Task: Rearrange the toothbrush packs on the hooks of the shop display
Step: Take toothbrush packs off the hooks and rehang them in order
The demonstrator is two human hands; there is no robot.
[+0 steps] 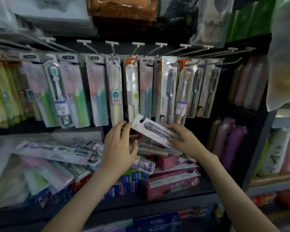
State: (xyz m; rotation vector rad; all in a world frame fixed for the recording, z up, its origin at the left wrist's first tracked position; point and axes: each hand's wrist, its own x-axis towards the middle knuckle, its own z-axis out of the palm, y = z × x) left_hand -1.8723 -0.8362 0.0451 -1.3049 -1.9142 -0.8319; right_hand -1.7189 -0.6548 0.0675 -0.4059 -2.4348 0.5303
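Gripping a toothbrush pack (155,131) at its lower end, right hand (184,141) fingers curl round the likely light, stiff card; left hand (118,146) fingers, loosely spread, steady its top.

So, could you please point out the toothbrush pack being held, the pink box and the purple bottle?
toothbrush pack (155,131), head view, middle of its clear front.
pink box (172,185), head view, on its printed front face.
purple bottle (235,144), head view, on its body.
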